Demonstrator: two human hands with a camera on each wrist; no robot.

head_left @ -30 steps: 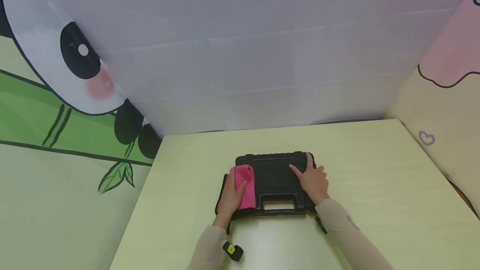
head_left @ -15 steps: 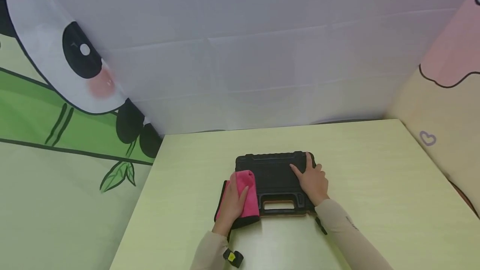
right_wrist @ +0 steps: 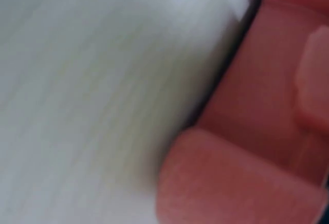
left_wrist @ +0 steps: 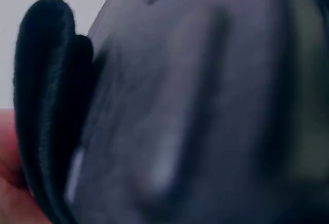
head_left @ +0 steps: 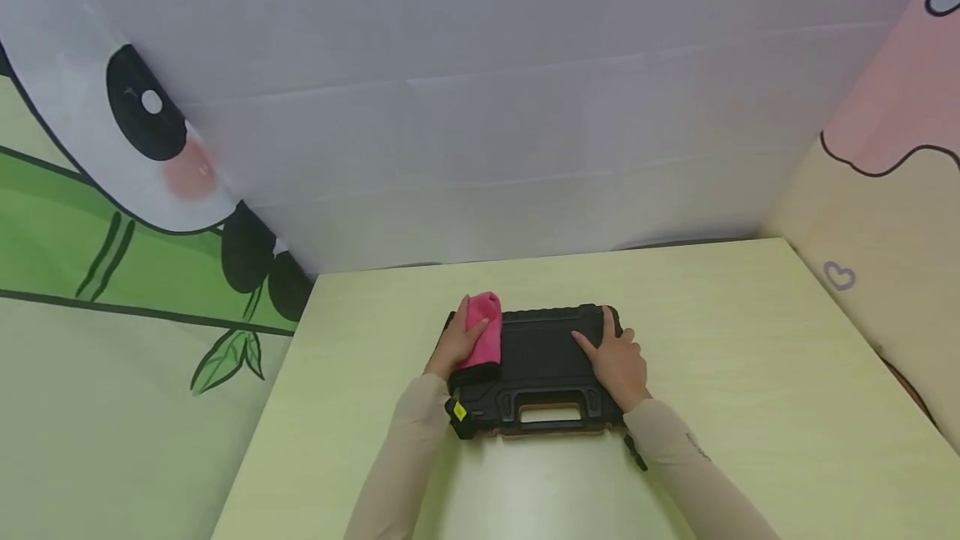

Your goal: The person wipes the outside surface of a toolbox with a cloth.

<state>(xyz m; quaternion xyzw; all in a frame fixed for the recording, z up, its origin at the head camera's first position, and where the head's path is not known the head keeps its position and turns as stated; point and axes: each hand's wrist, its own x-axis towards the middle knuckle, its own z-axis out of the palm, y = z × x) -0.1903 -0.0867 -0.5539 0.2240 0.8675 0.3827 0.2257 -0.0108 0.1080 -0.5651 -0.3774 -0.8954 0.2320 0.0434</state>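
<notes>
A black plastic carrying case (head_left: 551,357) with a handle cutout lies flat on the table, handle side toward me. My left hand (head_left: 453,344) holds a folded pink cloth (head_left: 487,332) with a black border against the case's left part, its thumb lying over the pink. In the left wrist view, dark folded layers of the cloth (left_wrist: 46,90) stand beside the blurred case surface (left_wrist: 154,106). My right hand (head_left: 621,365) rests spread on the case's right edge, thumb and forefinger on the lid. The right wrist view shows the case's orange-red side (right_wrist: 252,80).
Pale table surface (head_left: 697,298) surrounds the case. A white printed backdrop (head_left: 525,132) stands behind it, with patterned panels on both sides. Black wrist straps with small units sit at both sleeves.
My left hand has first drawn the cloth slightly toward me, then moved it away to the far left of the case. My right hand stays at the right edge. The view shifts slightly.
</notes>
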